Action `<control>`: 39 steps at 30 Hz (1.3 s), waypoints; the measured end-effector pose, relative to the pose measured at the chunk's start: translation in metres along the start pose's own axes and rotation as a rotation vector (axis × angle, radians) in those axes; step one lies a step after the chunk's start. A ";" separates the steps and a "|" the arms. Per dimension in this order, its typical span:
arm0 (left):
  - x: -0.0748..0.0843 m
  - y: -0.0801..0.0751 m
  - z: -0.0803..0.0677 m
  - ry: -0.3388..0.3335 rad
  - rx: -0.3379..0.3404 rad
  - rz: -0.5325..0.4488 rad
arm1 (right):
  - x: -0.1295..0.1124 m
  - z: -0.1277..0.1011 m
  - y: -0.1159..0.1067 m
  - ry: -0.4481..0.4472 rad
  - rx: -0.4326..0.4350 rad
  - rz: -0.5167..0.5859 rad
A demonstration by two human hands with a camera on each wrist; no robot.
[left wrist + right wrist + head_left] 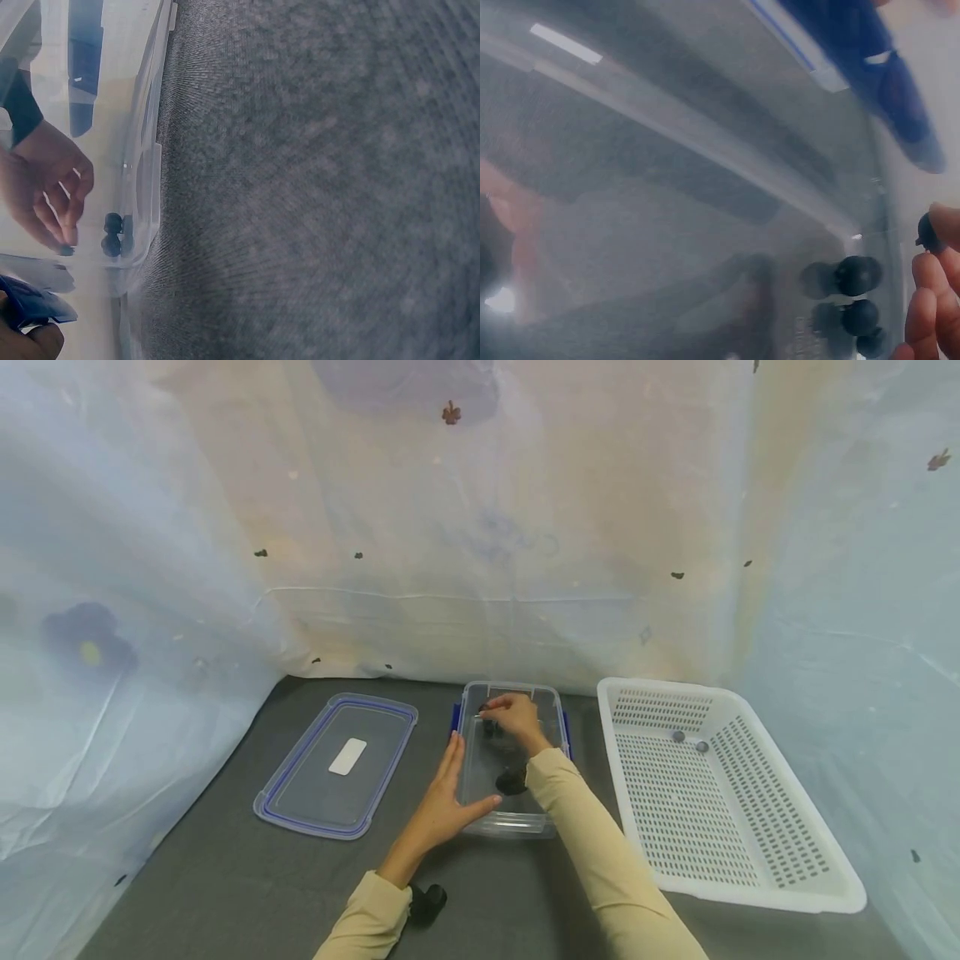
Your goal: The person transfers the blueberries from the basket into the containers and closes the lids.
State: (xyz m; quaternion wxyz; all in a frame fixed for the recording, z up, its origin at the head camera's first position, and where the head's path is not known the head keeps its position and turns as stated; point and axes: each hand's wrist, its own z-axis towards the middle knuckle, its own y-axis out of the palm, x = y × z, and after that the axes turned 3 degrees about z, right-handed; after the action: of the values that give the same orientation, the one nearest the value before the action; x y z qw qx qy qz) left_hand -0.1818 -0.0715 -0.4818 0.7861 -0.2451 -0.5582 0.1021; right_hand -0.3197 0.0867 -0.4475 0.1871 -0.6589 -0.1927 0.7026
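- At the far left of your grey worktop [202,893], the clear lid [315,789] lies flat, with a blue seal round its edge and a white label [347,757] on it.
- Your left hand [442,810] is spread along the left side of the clear container [517,827], its fingers straight and close together and its thumb stretched out over the near left corner. The fingertips are at the left blue clip [455,717]; you cannot tell how firmly they press.
- The container stands uncovered, a blue clip hanging on each long side. Inside, at its far end, you have a small cluster of dark berries [859,317]; reflections in the plastic make the count uncertain.
- Your right hand [517,720] reaches over the container, thumb and finger pinching one held berry [928,231] near that cluster. You cannot tell whether this berry touches the container floor.
- On the right, just apart from the container, stands the white slotted basket [761,900], holding two loose berries [678,737] towards its far end.
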 end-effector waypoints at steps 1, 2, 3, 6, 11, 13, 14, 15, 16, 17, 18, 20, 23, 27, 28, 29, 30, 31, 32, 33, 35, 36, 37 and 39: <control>0.000 0.000 0.000 -0.001 -0.003 0.001 | 0.001 0.000 0.001 -0.004 -0.006 -0.015; 0.000 0.000 0.000 -0.003 -0.005 -0.001 | 0.002 0.000 0.002 -0.009 -0.012 -0.029; 0.000 0.001 0.000 -0.002 -0.006 -0.001 | 0.003 -0.001 0.003 -0.017 -0.016 -0.055; 0.001 0.002 0.000 -0.008 -0.013 -0.006 | 0.006 -0.002 0.006 -0.027 -0.038 -0.114; 0.000 0.003 0.000 -0.008 -0.005 -0.013 | 0.011 -0.004 0.009 -0.024 -0.084 -0.150; 0.000 0.003 0.000 -0.005 -0.001 -0.013 | 0.012 -0.004 0.010 -0.021 -0.093 -0.154; 0.000 0.003 0.000 -0.004 0.000 -0.011 | 0.012 -0.004 0.010 -0.021 -0.094 -0.157; 0.000 0.003 0.000 -0.003 0.002 -0.011 | 0.013 -0.004 0.010 -0.020 -0.095 -0.160; 0.000 0.003 0.000 -0.004 0.003 -0.010 | 0.013 -0.004 0.010 -0.019 -0.097 -0.161; 0.000 0.003 0.000 -0.002 0.005 -0.008 | 0.013 -0.003 0.011 -0.020 -0.099 -0.160; 0.000 0.003 0.000 -0.003 0.005 -0.003 | 0.013 -0.003 0.011 -0.022 -0.099 -0.161; 0.000 0.003 0.000 -0.003 0.007 0.004 | 0.013 -0.003 0.011 -0.028 -0.098 -0.162; 0.000 0.003 0.000 -0.005 0.011 0.010 | 0.013 -0.003 0.011 -0.039 -0.099 -0.155; 0.000 0.002 -0.001 -0.010 0.011 0.005 | 0.015 -0.001 0.012 -0.042 -0.100 -0.146; 0.000 0.001 -0.001 -0.012 0.010 0.002 | 0.015 -0.001 0.012 -0.040 -0.099 -0.138; 0.000 0.001 -0.001 -0.012 0.010 0.000 | 0.015 0.000 0.012 -0.042 -0.096 -0.130; 0.000 0.001 -0.001 -0.011 0.010 -0.001 | 0.014 0.001 0.012 -0.045 -0.092 -0.120; 0.000 0.001 -0.001 -0.007 0.010 -0.004 | 0.014 0.001 0.012 -0.047 -0.087 -0.111; -0.001 0.001 -0.001 -0.005 0.009 -0.006 | 0.013 0.002 0.011 -0.049 -0.082 -0.097; -0.001 0.001 -0.001 -0.005 0.008 -0.008 | 0.012 0.002 0.010 -0.049 -0.078 -0.081; -0.002 0.001 -0.001 0.000 0.008 -0.004 | 0.009 0.003 0.009 -0.056 -0.071 -0.056; -0.002 0.001 -0.001 0.003 0.009 -0.004 | 0.007 0.003 0.007 -0.058 -0.071 -0.040; -0.002 0.001 -0.001 0.006 0.010 -0.004 | 0.005 0.003 0.006 -0.064 -0.069 -0.027; -0.002 0.001 -0.001 0.009 0.009 -0.001 | 0.000 0.001 0.002 -0.066 -0.073 0.018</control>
State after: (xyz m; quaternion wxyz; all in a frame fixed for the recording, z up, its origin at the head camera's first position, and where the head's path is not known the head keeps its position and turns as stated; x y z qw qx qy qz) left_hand -0.1818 -0.0717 -0.4841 0.7896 -0.2416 -0.5545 0.1030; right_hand -0.3210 0.0846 -0.4481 0.1500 -0.6435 -0.2183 0.7182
